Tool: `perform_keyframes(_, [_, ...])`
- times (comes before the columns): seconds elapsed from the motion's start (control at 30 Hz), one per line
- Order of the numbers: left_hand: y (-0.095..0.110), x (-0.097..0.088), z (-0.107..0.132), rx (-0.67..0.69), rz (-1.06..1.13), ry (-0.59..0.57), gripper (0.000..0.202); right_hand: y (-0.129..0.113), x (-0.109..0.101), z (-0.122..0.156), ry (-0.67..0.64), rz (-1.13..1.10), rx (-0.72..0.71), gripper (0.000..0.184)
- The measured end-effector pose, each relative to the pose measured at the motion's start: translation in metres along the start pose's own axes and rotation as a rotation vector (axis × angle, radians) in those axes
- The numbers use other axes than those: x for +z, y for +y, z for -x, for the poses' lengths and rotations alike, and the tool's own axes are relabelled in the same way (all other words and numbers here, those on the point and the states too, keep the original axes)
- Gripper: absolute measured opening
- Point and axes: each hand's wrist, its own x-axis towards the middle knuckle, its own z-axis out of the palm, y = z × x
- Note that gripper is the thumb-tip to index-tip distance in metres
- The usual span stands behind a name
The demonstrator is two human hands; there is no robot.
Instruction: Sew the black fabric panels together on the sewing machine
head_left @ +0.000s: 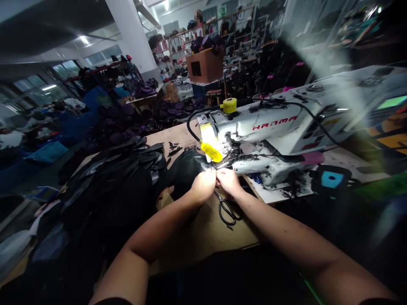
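A white sewing machine [263, 131] marked HANMA stands in front of me, its narrow arm [270, 167] reaching left. A yellow lamp [211, 151] on a bent black cable lights the needle area. Just below the lamp, my left hand [204, 185] is closed at the edge of a glossy black bag piece [190, 166]. My right hand [228, 181] is closed right beside it, fingertips pinched close to the left ones; what lies between them is hidden. Black-handled scissors [227, 210] lie on the table below my hands.
A large heap of black bag parts [127, 182] covers the table's left side. Dark scraps [173, 149] lie on the tabletop [159, 136] behind the black piece. A black-and-blue item [332, 178] sits at right. Behind are a brown box [206, 67], shelves and a pillar [133, 38].
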Motion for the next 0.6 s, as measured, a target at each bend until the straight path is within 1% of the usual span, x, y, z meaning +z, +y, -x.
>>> perform_keyframes(0.1, [-0.005, -0.002, 0.000, -0.016, 0.044, -0.038, 0.020, 0.004, 0.008, 0.004, -0.120, 0.035, 0.029, 0.033])
perform_keyframes(0.17, [-0.002, -0.004, -0.004, -0.055, 0.070, -0.057, 0.016, 0.005, 0.008, 0.005, -0.164, 0.063, 0.018, 0.031])
perform_keyframes(0.27, [0.011, -0.005, -0.013, -0.135, 0.114, -0.056, 0.017, 0.004, -0.004, 0.001, -0.192, 0.086, -0.038, 0.023])
perform_keyframes(0.37, [0.023, 0.000, -0.016, -0.229, 0.177, -0.017, 0.021, 0.002, -0.017, -0.007, -0.214, 0.129, -0.116, 0.019])
perform_keyframes(0.43, [0.028, 0.005, -0.010, -0.262, 0.194, 0.043, 0.027, 0.002, -0.021, -0.010, -0.218, 0.159, -0.181, 0.015])
perform_keyframes(0.5, [0.031, 0.009, 0.005, -0.275, 0.159, 0.070, 0.040, 0.005, -0.022, -0.007, -0.225, 0.190, -0.215, 0.011])
perform_keyframes(0.53, [0.033, 0.010, 0.014, -0.293, 0.132, 0.050, 0.045, 0.007, -0.022, -0.004, -0.233, 0.211, -0.210, 0.010])
perform_keyframes(0.57, [0.035, 0.009, 0.022, -0.319, 0.105, 0.007, 0.046, 0.009, -0.022, 0.001, -0.244, 0.241, -0.196, 0.010])
perform_keyframes(0.6, [0.037, 0.007, 0.031, -0.344, 0.081, -0.049, 0.042, 0.012, -0.022, 0.008, -0.255, 0.277, -0.178, 0.011])
